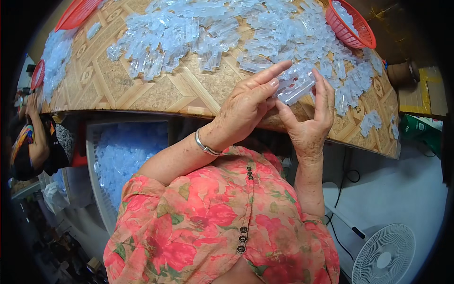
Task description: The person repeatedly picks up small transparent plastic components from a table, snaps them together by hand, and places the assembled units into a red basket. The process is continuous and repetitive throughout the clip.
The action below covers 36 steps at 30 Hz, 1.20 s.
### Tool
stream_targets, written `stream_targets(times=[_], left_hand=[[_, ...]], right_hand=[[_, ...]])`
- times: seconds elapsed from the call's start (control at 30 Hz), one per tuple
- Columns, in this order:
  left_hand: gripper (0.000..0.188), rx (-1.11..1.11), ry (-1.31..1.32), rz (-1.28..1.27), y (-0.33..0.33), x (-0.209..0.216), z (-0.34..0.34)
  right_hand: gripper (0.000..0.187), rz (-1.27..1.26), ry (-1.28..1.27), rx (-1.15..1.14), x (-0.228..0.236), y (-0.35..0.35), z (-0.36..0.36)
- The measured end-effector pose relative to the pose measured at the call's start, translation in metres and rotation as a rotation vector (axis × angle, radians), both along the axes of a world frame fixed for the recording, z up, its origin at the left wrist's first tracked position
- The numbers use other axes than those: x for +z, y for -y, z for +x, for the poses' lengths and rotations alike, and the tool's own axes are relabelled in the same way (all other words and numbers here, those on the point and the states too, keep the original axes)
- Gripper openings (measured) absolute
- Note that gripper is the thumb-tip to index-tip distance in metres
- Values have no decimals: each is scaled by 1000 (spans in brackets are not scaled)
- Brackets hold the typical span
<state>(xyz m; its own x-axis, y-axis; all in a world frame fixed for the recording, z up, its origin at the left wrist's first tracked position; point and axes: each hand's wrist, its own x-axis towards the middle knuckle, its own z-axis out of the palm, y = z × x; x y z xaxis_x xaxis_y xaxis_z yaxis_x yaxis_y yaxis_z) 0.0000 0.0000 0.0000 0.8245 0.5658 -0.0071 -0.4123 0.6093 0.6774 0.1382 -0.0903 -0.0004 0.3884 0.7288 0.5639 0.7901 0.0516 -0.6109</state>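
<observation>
Between my hands, just above the table's near edge, is a clear, oblong moulded plastic part (299, 90). My left hand (248, 102) has its thumb and fingers closed at the part's left end, with the index finger stretched out past it. My right hand (309, 120) grips the other side between thumb and fingertips. Some of the left fingers are hidden behind the hand. Beyond my hands, a wide heap of similar clear plastic parts (189, 35) covers much of the patterned tabletop (106, 90).
A red basket (366, 39) with clear parts stands at the far right, and another red basket (71, 16) at the far left. Below the table sits a white bin (93, 165) of parts. A white fan (384, 258) is at lower right. At left, another person's hand (32, 104) shows.
</observation>
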Motion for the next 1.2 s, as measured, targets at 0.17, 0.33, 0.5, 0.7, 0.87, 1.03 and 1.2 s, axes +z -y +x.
stream_targets(times=[0.17, 0.33, 0.5, 0.7, 0.87, 1.03, 1.2], left_hand=[[55, -57, -32, 11, 1, 0, -4], [54, -45, -37, 55, 0, -2, -6], [53, -24, -2, 30, 5, 2, -5], [52, -46, -53, 74, 2, -5, -5], [52, -59, -53, 67, 3, -4, -6], [53, -80, 8, 11, 2, 3, -6], [52, -76, -121, 166, 0, 1, -11]], right_hand=[[83, 53, 86, 39, -2, -2, -2], [84, 65, 94, 63, -4, -2, -1], [85, 79, 122, 54, -7, -2, -2], [86, 88, 91, 71, -10, -3, 1], [86, 137, 83, 61, -15, -5, 1], [86, 171, 152, 85, -17, -6, 2], [83, 156, 116, 74, -16, -6, -1]])
